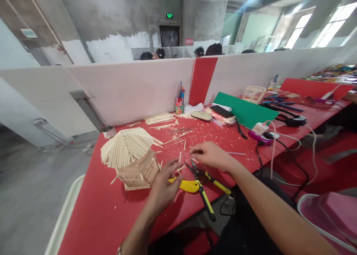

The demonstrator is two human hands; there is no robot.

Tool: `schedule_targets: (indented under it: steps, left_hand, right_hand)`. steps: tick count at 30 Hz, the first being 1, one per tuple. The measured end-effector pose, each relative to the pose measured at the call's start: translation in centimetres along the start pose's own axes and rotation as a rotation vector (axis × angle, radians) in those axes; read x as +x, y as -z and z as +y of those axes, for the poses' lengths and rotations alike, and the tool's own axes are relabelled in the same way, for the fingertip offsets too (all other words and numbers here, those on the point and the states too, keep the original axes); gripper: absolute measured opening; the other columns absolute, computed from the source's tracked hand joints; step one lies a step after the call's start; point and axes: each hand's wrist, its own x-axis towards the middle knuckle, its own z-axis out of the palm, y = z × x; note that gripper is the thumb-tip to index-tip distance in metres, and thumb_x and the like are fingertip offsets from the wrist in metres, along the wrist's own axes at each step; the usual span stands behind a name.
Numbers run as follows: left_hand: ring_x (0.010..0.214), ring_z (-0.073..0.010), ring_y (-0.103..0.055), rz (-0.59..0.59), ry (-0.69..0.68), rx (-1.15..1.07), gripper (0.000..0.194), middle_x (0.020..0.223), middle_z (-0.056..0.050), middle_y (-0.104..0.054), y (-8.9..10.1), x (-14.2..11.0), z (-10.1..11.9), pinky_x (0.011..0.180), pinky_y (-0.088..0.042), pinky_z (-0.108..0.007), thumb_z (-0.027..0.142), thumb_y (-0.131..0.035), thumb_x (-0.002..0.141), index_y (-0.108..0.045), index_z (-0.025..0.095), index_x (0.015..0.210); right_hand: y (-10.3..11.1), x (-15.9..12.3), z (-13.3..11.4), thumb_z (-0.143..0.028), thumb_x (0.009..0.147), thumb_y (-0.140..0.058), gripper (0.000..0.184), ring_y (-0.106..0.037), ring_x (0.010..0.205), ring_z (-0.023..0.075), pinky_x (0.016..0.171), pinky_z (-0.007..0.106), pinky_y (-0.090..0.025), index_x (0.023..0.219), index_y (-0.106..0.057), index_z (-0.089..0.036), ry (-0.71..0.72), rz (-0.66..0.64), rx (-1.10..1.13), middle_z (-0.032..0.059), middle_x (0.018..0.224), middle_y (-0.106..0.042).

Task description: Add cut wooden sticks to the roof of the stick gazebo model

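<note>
While the roof (125,146) is being carried by stick walls (136,176), loose sticks (158,118) are being left unused; left hand (166,181) fingers are being held apart, right hand (211,155) grip unclear.

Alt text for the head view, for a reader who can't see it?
A person's left hand and right hand reach over pale wooden sticks on a red table, beside a curved yellow tool and cutters with black-and-yellow handles. On the left stands a small, sloping-roofed house model of pale sticks; a green board stands at back right.
</note>
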Motion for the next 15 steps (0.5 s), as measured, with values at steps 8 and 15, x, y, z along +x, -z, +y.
schedule_targets:
  steps: [8, 15]
  left_hand:
    - [0.087, -0.0204, -0.066, 0.105, 0.041, 0.001, 0.021, 0.099, -0.011, -0.068, -1.1, 1.3, -2.1, 0.067, -0.055, -0.028, 0.023, -0.053, 0.080, -0.072, 0.017, 0.086]
    - [0.082, -0.0192, -0.066, 0.200, 0.046, 0.060, 0.019, 0.085, -0.007, -0.071, -0.8, 0.8, -2.3, 0.072, -0.052, -0.029, 0.018, -0.052, 0.078, -0.071, 0.019, 0.080]
  right_hand:
    - [-1.1, 8.4, 2.9, -0.029, 0.088, -0.057, 0.018, -0.061, 0.095, 0.0183, 0.082, 0.031, -0.048, 0.100, -0.066, -0.019, -0.149, -0.113, -0.188, 0.0030, 0.102, -0.067]
    - [-4.7, 13.2, 2.9, -0.035, 0.090, -0.056, 0.034, -0.059, 0.100, 0.0201, 0.084, 0.040, -0.051, 0.118, -0.054, -0.016, -0.387, -0.216, -0.333, 0.0080, 0.118, -0.057]
